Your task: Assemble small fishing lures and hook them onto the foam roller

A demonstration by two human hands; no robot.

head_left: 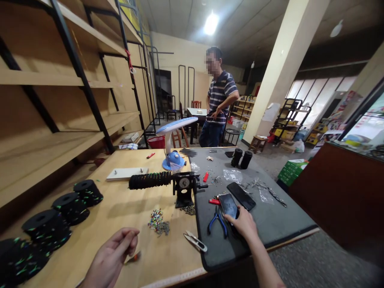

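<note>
My right hand [245, 224] grips a smartphone [228, 205] at its lower edge, on the grey mat [240, 248]. Just beyond lies a second black phone [241, 196]. Blue-handled pliers [217, 224] lie left of my right hand, near a red-handled item [214, 201]. My left hand [115, 254] is closed in a pinch over the wooden tabletop; what it holds, if anything, I cannot make out. Under it shows a small orange-and-dark object [135, 257]. Between the hands are thread snips [195, 241], a pile of coloured beads [156, 219] and small metal pieces [164, 228].
A black winding device [183, 188] carries a wrapped roll [150, 180]. Several black spools [45, 228] line the left edge; two more [246, 160] stand far right. A blue lamp [174, 158] stands behind. A person [220, 96] stands beyond the table. Shelves [75, 140] flank the left.
</note>
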